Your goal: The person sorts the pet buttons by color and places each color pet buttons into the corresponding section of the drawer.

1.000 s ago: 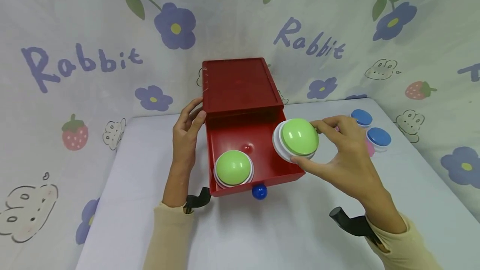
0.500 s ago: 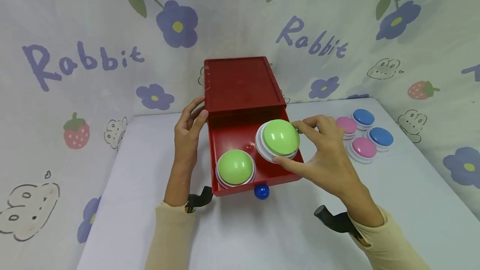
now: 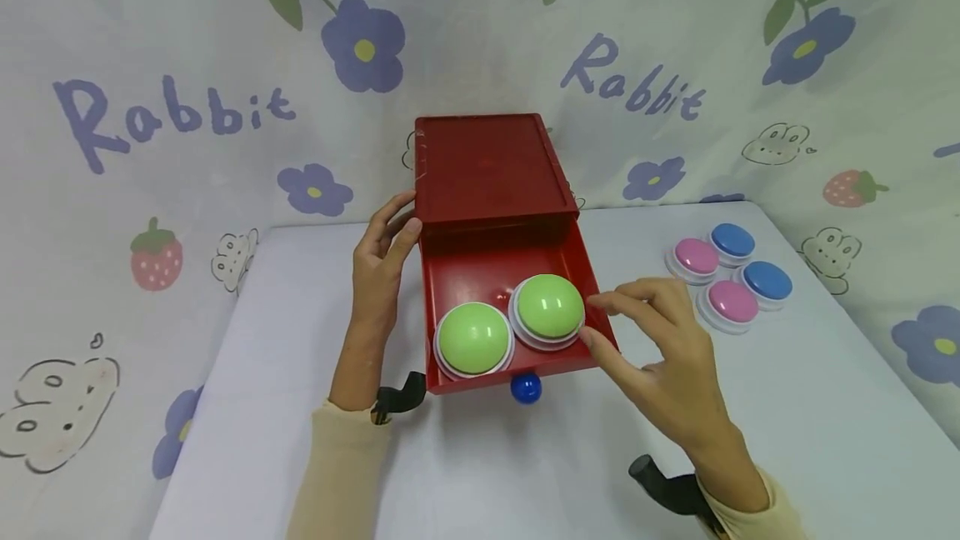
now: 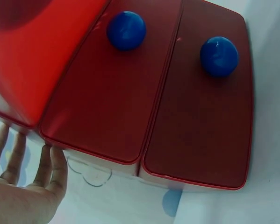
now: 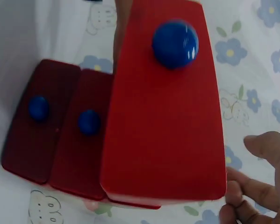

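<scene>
The top drawer point(image 3: 463, 263) of a small red drawer cabinet point(image 3: 491, 165) is pulled out. Inside, along its front, sit two green domed push buttons on white bases, a left button point(image 3: 473, 338) and a right button point(image 3: 551, 307). My right hand point(image 3: 667, 365) is just right of the right button, thumb and fingers spread apart, fingertips close to its white rim and over the drawer's side wall. My left hand point(image 3: 381, 273) rests against the cabinet's left side, thumb near the front corner; the left wrist view shows its fingers point(image 4: 45, 163) extended along that side.
Two pink buttons point(image 3: 732, 301) and two blue buttons point(image 3: 767, 280) stand grouped on the white table point(image 3: 750, 407) at the right. Two closed lower drawers point(image 4: 102, 93) lie below the open one. A patterned curtain point(image 3: 480, 40) hangs behind.
My right hand has carried the second green button leftward over the drawer, lowered it beside the first and let it go. My left hand has stayed on the cabinet's side.
</scene>
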A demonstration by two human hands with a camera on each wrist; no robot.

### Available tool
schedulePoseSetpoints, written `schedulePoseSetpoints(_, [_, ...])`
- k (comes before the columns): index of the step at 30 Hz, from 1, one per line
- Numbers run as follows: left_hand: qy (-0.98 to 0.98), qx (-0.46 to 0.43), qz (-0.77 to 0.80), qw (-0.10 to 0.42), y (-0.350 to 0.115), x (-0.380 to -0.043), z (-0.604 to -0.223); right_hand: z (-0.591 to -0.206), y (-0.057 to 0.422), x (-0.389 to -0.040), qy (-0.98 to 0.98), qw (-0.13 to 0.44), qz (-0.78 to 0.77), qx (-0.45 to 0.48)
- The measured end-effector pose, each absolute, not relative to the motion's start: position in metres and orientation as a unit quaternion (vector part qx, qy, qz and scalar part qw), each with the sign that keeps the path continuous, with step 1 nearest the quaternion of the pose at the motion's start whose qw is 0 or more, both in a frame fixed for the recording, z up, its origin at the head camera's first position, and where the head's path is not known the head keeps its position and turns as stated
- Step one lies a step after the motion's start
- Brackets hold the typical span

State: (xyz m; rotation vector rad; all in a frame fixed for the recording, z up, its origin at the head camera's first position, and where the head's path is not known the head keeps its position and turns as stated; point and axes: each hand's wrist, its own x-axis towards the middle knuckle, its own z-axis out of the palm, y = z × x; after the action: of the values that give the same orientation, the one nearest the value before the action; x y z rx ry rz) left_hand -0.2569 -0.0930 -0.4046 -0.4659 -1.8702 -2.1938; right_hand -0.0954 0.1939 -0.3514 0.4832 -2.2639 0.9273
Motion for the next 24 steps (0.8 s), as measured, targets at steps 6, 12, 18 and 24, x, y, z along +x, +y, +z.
schedulePoseSetpoints(6, [-0.634,-0.159,-0.749,0.109,-0.094,-0.256,-0.405,-0.373,0.173,-0.068,-0.821,0.372,0.385,0.196])
schedulePoseSetpoints(12, [-0.636,-0.155,-0.747,0.112,-0.095,-0.253,-0.404,-0.390,0.156,-0.052,-0.840,0.335,0.390,0.173])
schedulePoseSetpoints(18, [-0.634,-0.160,-0.749,0.110,-0.094,-0.254,-0.403,-0.402,0.148,-0.054,-0.868,0.191,0.441,0.123])
schedulePoseSetpoints(24, [-0.634,-0.159,-0.749,0.109,-0.094,-0.255,-0.403,-0.405,0.148,-0.060,-0.839,0.180,0.494,0.137])
